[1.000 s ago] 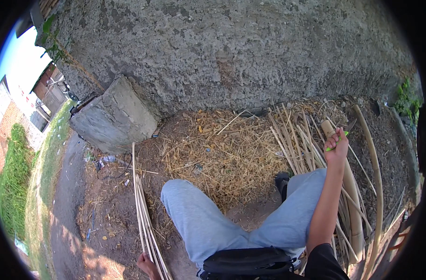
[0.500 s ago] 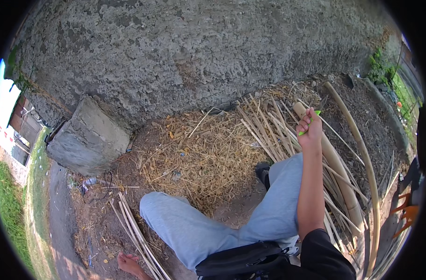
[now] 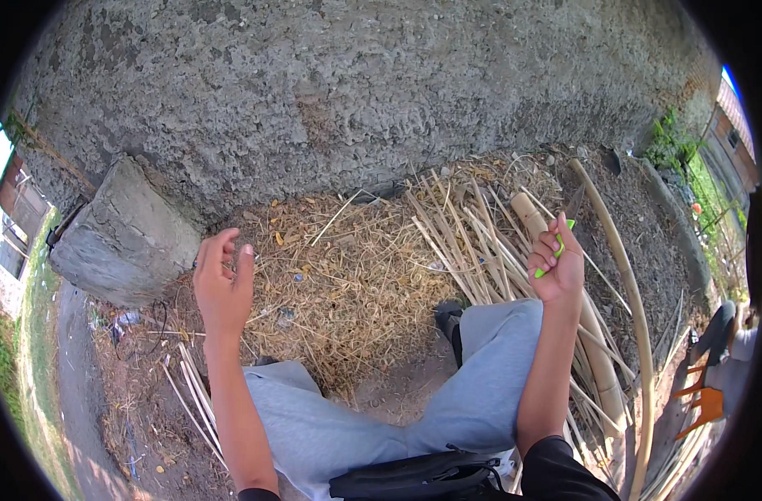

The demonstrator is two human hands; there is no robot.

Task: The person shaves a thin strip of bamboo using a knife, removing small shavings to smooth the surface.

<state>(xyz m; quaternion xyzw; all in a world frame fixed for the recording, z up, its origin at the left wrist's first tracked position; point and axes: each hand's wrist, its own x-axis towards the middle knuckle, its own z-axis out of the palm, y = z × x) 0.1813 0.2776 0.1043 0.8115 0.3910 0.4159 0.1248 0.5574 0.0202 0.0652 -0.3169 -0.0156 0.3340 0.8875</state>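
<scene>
My right hand (image 3: 558, 265) is closed round the bright green handle of a knife (image 3: 568, 230), its dark blade pointing up and away toward the wall. It is held above my right knee, in front of a pile of split bamboo strips (image 3: 473, 238) and a thick bamboo pole (image 3: 599, 367). My left hand (image 3: 224, 282) is raised over the ground at the left with bent fingers apart, holding nothing. Below it, beside my left leg, lie several pale bamboo strips (image 3: 199, 397).
A rough grey wall (image 3: 381, 92) runs across the far side. A concrete block (image 3: 129, 238) stands at the left. Dry shavings (image 3: 356, 292) cover the ground between my legs. A long curved bamboo pole (image 3: 627, 275) lies at the right, near a person beside an orange object (image 3: 702, 405).
My left hand has come up from low beside the strips at the left into the space before my left knee. My right hand keeps hold of the knife.
</scene>
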